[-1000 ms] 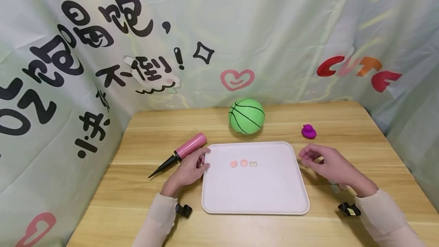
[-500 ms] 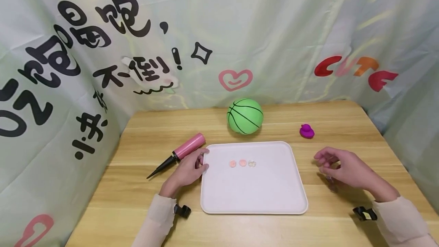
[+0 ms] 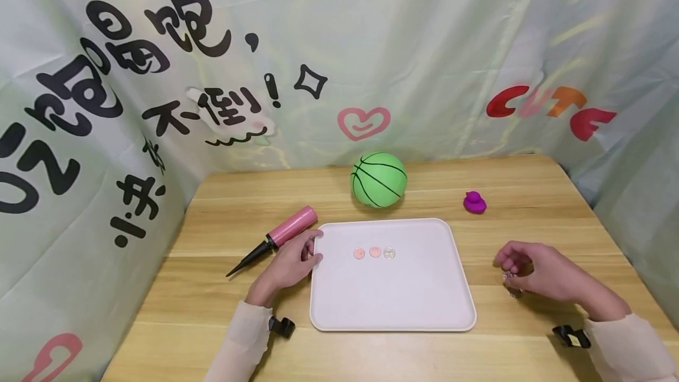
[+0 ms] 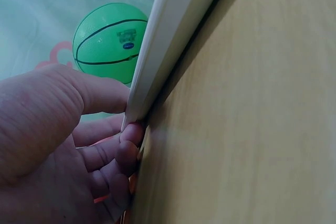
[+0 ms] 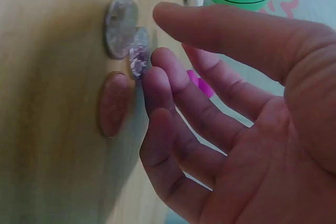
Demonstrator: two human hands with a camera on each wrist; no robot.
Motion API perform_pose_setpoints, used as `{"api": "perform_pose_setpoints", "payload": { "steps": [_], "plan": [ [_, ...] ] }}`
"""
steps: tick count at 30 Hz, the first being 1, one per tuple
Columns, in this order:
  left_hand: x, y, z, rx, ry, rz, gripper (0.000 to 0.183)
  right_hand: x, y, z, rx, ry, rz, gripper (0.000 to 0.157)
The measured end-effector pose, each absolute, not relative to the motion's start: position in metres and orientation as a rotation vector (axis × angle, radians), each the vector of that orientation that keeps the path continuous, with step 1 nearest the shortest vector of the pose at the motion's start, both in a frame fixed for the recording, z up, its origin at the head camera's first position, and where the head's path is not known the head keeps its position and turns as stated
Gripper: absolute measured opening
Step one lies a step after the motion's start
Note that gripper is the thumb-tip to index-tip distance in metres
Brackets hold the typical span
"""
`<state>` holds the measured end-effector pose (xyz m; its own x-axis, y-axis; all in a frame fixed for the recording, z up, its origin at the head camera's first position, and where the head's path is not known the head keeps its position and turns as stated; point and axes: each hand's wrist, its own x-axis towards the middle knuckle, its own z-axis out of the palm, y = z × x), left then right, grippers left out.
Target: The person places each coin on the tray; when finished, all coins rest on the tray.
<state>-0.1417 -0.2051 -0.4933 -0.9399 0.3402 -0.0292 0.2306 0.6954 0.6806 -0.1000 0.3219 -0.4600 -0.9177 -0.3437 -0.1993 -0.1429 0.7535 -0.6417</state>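
A white rectangular tray (image 3: pixel 392 302) lies on the table. My left hand (image 3: pixel 289 261) grips its left edge, with the thumb on the rim (image 4: pixel 157 40) and the fingers curled at the underside. On the tray sit two copper-coloured coins (image 3: pixel 375 252) and a silver coin (image 3: pixel 389 253) in a row. Right of the tray, my right hand (image 3: pixel 549 273) hovers low over loose coins. The right wrist view shows a large silver coin (image 5: pixel 121 24), a smaller silvery coin (image 5: pixel 138 53) by the fingertips, and a copper-coloured coin (image 5: pixel 114 103). Thumb and fingers stand apart there.
A pink hand pump (image 3: pixel 292 226) with a black nozzle lies left of the tray, beside my left hand. Behind the tray stands a green ball (image 3: pixel 379 180). A purple rubber duck (image 3: pixel 474 202) sits at the back right. Printed cloth (image 3: pixel 424 63) hangs behind the table.
My right hand has moved right and down, away from the tray's right edge to the loose coins. My left hand stays on the tray edge, and the coins on the tray are unchanged.
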Motion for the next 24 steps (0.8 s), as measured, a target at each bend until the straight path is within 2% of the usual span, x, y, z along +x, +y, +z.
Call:
{"api": "perform_pose_setpoints", "payload": {
  "steps": [8,18,24],
  "plan": [
    [-0.145,-0.214,-0.506,0.672,2.776,1.137,0.046,-0.097,0.318,-0.464,-0.325,2.712,-0.890,0.028],
    [-0.142,-0.206,-0.493,0.465,2.746,1.059,0.050,-0.101,0.326,-0.464,-0.234,2.837,-0.816,0.030],
    [-0.142,-0.205,-0.491,0.442,2.745,1.045,0.050,-0.101,0.329,-0.464,-0.179,2.794,-0.827,0.030]
  ]
}}
